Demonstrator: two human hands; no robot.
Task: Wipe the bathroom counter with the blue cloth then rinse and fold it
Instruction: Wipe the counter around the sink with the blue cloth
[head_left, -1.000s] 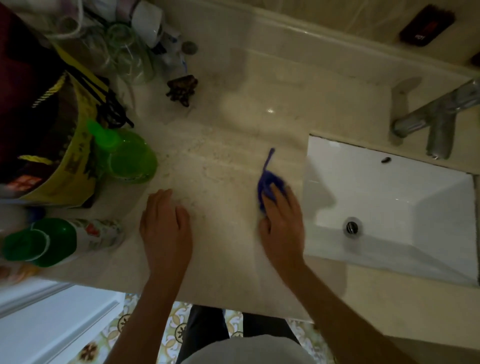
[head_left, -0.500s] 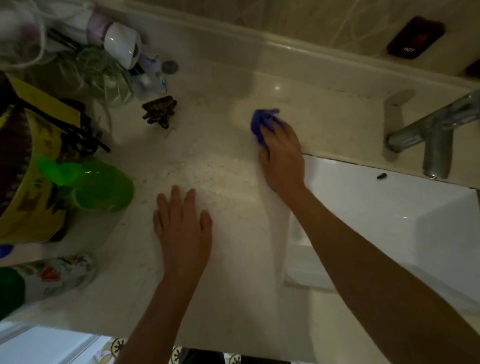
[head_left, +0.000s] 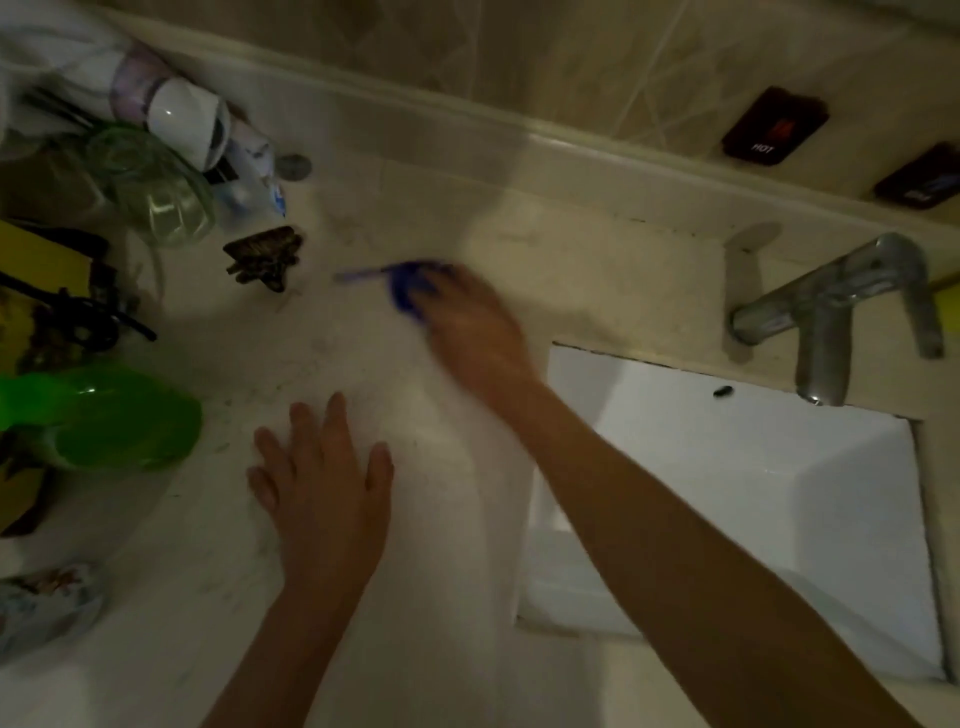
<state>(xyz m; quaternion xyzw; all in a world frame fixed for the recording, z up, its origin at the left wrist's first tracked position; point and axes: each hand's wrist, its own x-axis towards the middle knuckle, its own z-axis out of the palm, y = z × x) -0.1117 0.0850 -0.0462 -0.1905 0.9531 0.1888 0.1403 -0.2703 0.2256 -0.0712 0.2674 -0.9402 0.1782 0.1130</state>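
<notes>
The blue cloth (head_left: 402, 288) lies bunched on the beige marble counter (head_left: 597, 280), with a thin strip trailing left. My right hand (head_left: 475, 332) is on top of it, blurred by motion, and presses it to the counter; most of the cloth is hidden under the fingers. Flat on the counter nearer the front edge rests my left hand (head_left: 322, 488), fingers spread and holding nothing. The white sink basin (head_left: 779, 493) sits to the right under the chrome tap (head_left: 841, 306).
Clutter fills the counter's left side: a green spray bottle (head_left: 104, 415), a clear glass jar (head_left: 156, 192), a dark hair claw (head_left: 265, 257), a white bottle (head_left: 182, 117) and a yellow bag (head_left: 31, 270). The tiled wall carries two dark labels (head_left: 774, 124).
My right hand has swept the cloth leftward across the back of the counter, away from the sink. My left hand has stayed flat in about the same place.
</notes>
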